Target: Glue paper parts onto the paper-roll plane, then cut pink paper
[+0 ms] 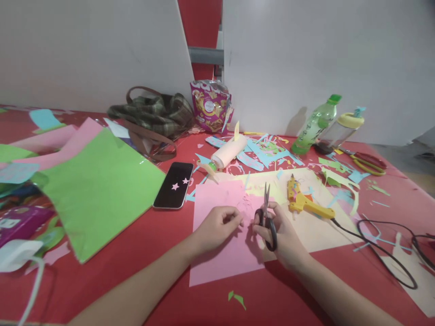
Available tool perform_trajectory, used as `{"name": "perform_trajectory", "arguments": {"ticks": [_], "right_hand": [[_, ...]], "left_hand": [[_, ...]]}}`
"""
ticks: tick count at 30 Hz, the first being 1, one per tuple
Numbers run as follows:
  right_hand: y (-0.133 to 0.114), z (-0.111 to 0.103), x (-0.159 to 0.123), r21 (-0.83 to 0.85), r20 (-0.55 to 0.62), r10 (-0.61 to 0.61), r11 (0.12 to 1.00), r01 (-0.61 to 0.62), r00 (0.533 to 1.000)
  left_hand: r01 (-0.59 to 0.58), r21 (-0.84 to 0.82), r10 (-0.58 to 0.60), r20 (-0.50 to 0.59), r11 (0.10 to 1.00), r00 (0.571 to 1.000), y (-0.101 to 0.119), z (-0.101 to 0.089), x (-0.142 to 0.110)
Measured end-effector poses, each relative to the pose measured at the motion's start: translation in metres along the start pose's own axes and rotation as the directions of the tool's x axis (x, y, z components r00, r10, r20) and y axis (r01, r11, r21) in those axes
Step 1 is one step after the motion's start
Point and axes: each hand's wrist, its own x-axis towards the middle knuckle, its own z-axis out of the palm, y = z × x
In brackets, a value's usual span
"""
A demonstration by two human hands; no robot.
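Note:
Black-handled scissors (267, 213) are in my right hand (284, 235), blades pointing up and away and slightly parted. My left hand (217, 228) is closed above a pink sheet of paper (217, 267), its fingertips pinched together; anything between them is too small to make out. Small pink scraps (246, 201) lie on the sheet just beyond my hands. Past the sheet's left corner lies a black phone (171, 192) with two pink paper stars (175, 186) on its screen. Right of the scissors, a yellow glue gun (306, 203) rests on cream paper (326, 237).
Green sheets (105, 190) and a white charger (20, 254) occupy the left. A plaid bag (159, 113), snack packet (211, 106) and pink paper-wrapped roll (229, 151) stand behind. Right are a green bottle (316, 124), clear jar (340, 131), pliers (369, 162) and a black cord (380, 249).

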Motion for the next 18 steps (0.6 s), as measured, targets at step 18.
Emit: {"name": "perform_trajectory", "arguments": {"ticks": [18], "right_hand": [[0.013,-0.008,0.022,0.283,0.431,0.046,0.942,-0.183,0.901]], "left_hand": [[-0.142,0.092,0.152,-0.111,0.986,0.982,0.034,-0.034,0.044]]}}
